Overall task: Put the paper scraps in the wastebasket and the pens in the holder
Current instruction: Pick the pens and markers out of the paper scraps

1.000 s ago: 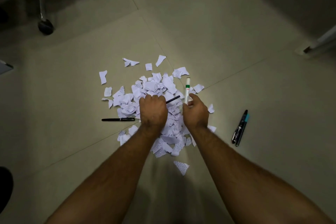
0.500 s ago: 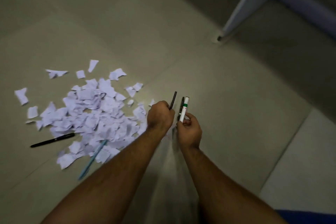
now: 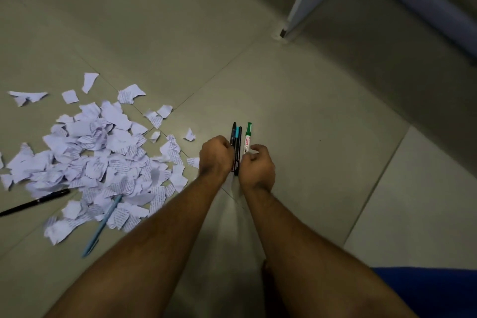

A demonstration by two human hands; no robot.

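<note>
Tiled floor [image 3: 296, 100], dim light: right hand [image 3: 258, 166] pinches the green marker [image 3: 247, 140] while left hand [image 3: 215, 155], fingers curled, reaches the two dark pens [image 3: 236, 147], apparently bunching them for one trip; paper scraps [image 3: 103, 157] lie scattered left, holder unseen.

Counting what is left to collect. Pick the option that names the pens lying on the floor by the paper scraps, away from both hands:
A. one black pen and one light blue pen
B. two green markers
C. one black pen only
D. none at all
A: a black pen lies at the left edge of the paper scraps, and a light blue pen lies partly under their lower edge.
</note>
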